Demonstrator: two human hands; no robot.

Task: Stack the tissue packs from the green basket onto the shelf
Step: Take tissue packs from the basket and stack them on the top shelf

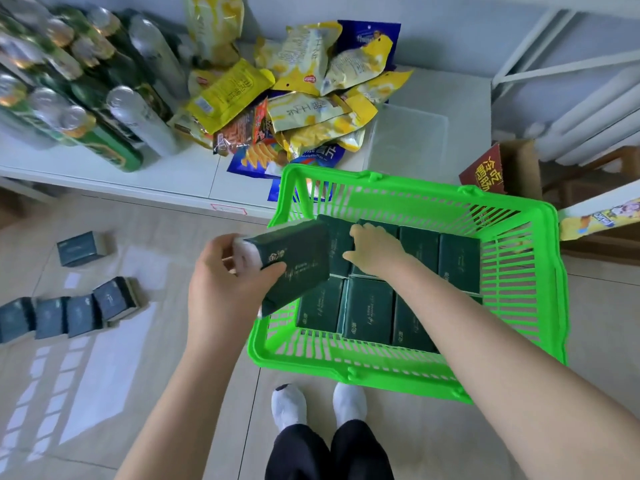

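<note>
Bright, even daylight. Window-shaped sun patches fall on the floor (104, 375) at left. Wide-angle bending and blur soften the cans (69, 81).

The floor (156, 230) is laid with pale beige tiles and thin dark grout lines. Sunlight (104, 382) falls across its left part in bright patches, broken into a grid of small rectangles like window panes. A low white shelf (194, 174) runs along the far side, its front edge just above the tiles. Behind it rises a plain, pale grey-blue wall (450, 29). At the upper right stands a white ribbed radiator (595, 109), with a white frame (540, 53) of straight and slanted bars just beside it. Below them sits an open brown cardboard box (519, 168).
</note>
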